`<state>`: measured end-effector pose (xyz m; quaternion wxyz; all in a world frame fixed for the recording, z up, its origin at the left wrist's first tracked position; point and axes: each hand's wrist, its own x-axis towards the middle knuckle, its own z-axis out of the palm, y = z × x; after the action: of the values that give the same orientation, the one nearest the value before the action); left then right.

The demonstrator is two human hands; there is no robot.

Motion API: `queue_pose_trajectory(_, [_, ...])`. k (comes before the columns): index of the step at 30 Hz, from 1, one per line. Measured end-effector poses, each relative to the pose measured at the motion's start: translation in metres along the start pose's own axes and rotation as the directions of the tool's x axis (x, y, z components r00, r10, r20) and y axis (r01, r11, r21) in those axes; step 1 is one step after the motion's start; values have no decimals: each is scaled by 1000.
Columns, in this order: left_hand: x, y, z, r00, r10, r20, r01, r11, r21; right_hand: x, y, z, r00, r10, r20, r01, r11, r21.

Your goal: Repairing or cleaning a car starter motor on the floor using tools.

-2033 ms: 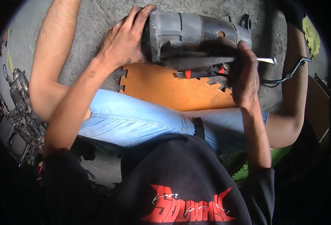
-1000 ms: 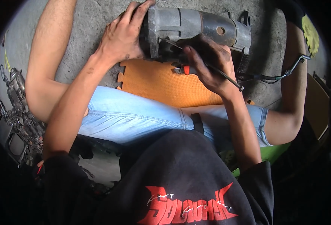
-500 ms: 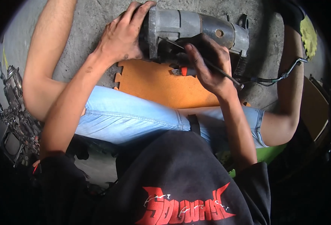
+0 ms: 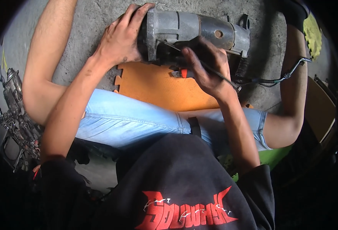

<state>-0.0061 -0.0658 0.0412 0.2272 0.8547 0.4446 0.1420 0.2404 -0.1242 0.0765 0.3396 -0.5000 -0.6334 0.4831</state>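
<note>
A grey and black cylindrical metal housing (image 4: 190, 25), which looks like a motor body, lies on its side at the top of the view. Around its flanged left end curls my left hand (image 4: 119, 40), fingers over the top and thumb below. In my right hand (image 4: 211, 67), dark with grime, is a thin metal rod (image 4: 224, 78), shut between thumb and fingers. Its upper left end meets the housing's near side close to the flange; the exact contact point is in shadow. The right hand covers part of the housing's underside.
Under the housing's near side lies an orange foam mat (image 4: 149, 86), with a red-and-black cutter (image 4: 182, 73) on it. A wire lead (image 4: 268, 81) runs right from the housing. Greasy machine parts (image 4: 17, 111) are piled at left. A brown board (image 4: 318, 109) stands at right.
The whole scene sits slightly further left. Both hands keep their grips, and the rod's tip stays near the flange.
</note>
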Motion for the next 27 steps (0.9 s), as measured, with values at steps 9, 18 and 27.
queue_pose_trajectory(9, [1,3,0,1000,-9,-4,9,1000,-11,2,2,-5,989,-120,87,123,992,-30])
queue_pose_trajectory(18, [-5,-8,6,996,-81,47,81,997,-3,1,2,-5,992,-88,94,82,995,60])
queue_pose_trajectory(27, [-1,0,1,999,-26,24,27,998,-51,0,0,-4,992,-119,47,118,993,17])
